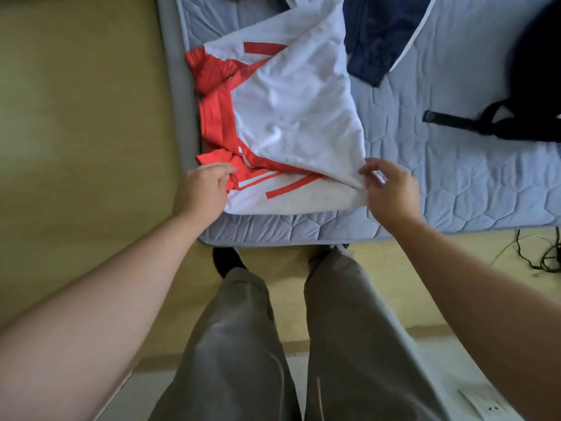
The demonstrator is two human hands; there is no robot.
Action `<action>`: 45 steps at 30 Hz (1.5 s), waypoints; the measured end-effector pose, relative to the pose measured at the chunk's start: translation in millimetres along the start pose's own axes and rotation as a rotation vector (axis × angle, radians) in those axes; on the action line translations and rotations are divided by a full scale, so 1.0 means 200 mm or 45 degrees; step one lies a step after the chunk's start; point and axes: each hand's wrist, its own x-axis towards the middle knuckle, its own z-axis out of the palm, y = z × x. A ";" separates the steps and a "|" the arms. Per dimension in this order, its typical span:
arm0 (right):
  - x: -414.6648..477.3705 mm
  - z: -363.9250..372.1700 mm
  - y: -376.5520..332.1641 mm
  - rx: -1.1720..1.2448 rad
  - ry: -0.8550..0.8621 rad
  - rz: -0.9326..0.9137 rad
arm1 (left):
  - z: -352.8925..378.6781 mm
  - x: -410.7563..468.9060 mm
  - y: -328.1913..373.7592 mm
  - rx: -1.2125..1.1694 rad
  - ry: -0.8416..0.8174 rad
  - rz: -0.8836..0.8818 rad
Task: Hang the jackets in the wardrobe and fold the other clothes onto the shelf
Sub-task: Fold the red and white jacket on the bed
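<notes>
**White-and-red jacket (291,110), half folded, on mattress (455,177)**

Grey trousers (236,344) nearest. Left hand (202,186) grips the red hem; right hand (391,189) pinches the folded white corner. Jacket lies at the mattress's near left corner. Beyond: navy garment (376,34), black bag (534,71) far right.

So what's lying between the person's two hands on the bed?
In the head view, the near edge of the white and red sports top fills that stretch, a red stripe crossing it; the left hand and right hand each grip it.
</notes>
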 end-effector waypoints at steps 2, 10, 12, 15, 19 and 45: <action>0.00 0.00 0.00 0.001 0.061 -0.067 | -0.02 0.00 -0.01 0.035 0.000 0.048; -0.01 -0.03 -0.09 0.089 -0.129 0.037 | -0.12 -0.03 -0.04 0.126 -0.440 0.110; -0.02 -0.04 -0.09 0.043 -0.247 0.038 | -0.12 -0.03 -0.06 0.144 -0.390 0.108; -0.02 -0.03 -0.06 -0.174 -0.296 -0.067 | -0.08 -0.03 -0.08 0.134 -0.302 0.111; -0.01 0.07 0.01 -0.280 -0.318 -0.069 | 0.03 -0.08 -0.12 0.167 -0.414 0.092; -0.03 0.19 0.27 -0.508 -0.181 -0.505 | 0.51 -0.15 -0.15 0.759 -0.064 -0.106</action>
